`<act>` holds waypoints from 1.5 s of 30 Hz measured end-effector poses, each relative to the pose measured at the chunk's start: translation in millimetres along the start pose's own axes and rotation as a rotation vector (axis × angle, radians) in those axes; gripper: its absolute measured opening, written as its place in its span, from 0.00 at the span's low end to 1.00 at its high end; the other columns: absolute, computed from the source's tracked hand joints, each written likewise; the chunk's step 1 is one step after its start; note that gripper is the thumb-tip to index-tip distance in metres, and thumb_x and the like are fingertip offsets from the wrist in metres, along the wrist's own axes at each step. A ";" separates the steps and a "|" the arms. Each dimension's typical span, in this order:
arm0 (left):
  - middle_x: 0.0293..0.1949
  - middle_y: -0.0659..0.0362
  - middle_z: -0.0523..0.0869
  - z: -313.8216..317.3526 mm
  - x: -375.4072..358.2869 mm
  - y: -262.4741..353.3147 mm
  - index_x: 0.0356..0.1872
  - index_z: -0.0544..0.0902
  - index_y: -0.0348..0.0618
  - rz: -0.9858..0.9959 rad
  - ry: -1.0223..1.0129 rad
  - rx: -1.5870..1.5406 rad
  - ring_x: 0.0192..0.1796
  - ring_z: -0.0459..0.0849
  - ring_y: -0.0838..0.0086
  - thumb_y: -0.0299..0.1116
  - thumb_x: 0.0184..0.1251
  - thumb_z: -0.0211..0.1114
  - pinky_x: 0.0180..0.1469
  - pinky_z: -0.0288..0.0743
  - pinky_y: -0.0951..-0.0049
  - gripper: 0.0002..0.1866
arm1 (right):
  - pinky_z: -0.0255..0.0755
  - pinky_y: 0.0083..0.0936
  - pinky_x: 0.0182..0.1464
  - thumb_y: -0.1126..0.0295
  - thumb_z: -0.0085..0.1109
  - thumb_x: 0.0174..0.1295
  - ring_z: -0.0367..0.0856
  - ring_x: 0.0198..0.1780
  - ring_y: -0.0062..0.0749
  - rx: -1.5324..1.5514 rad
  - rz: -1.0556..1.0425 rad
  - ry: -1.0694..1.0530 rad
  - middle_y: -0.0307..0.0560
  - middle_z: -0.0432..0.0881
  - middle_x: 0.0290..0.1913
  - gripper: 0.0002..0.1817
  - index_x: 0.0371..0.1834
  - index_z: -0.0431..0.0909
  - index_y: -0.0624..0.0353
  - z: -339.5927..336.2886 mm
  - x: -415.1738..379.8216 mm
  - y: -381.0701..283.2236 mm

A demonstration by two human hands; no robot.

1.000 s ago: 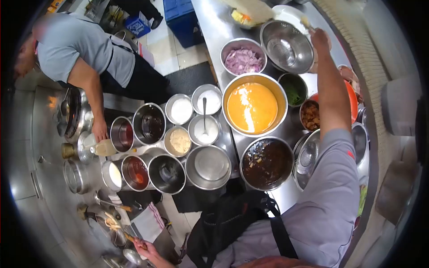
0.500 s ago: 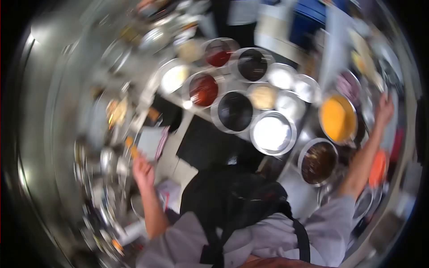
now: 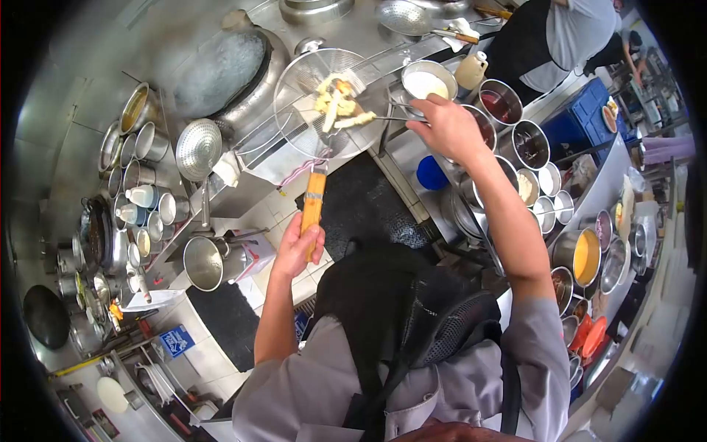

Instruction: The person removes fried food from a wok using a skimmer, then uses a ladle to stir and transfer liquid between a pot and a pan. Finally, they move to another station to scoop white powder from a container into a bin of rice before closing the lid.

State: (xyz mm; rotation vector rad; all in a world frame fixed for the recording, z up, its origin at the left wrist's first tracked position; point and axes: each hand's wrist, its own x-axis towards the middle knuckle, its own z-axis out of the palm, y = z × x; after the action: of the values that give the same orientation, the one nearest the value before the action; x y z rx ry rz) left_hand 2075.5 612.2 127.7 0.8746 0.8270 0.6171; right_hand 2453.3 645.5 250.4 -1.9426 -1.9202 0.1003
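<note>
My left hand (image 3: 298, 241) is wrapped round the bamboo handle of a wide wire-mesh skimmer (image 3: 314, 200). Several battered, golden fried pieces (image 3: 331, 97) lie in its mesh bowl. From the right, my right hand (image 3: 451, 129) reaches over the counter, closed on slim metal tongs (image 3: 396, 118). The tips of the tongs meet a long fried piece (image 3: 356, 120) at the right side of the mesh. Beneath my right hand's fingers stands a steel pot of pale, whitish contents (image 3: 425, 83).
A large steaming wok (image 3: 217, 74) sits at the back left, with a perforated ladle (image 3: 199, 149) before it. Steel pots of sauce (image 3: 530, 144) crowd the right counter near a blue bin (image 3: 585, 114). Another person (image 3: 567, 37) stands at the upper right.
The view has swung toward the wok side. My right hand has come from the far right counter to the skimmer, tongs in hand. My left hand still grips the handle.
</note>
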 end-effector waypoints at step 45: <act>0.33 0.59 0.78 30.8 82.3 97.2 0.56 0.75 0.39 -0.138 -0.192 -0.181 0.20 0.69 0.82 0.32 0.75 0.61 0.20 0.63 0.83 0.14 | 0.79 0.36 0.47 0.62 0.71 0.59 0.88 0.43 0.47 0.236 0.291 0.380 0.58 0.88 0.41 0.19 0.49 0.87 0.65 -29.0 -69.9 38.1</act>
State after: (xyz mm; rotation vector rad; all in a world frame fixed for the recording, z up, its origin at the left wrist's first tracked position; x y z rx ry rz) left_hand 2132.6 711.1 191.9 0.6933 0.6409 0.4702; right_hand 2495.3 571.9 248.3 -1.9051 -1.3188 0.0336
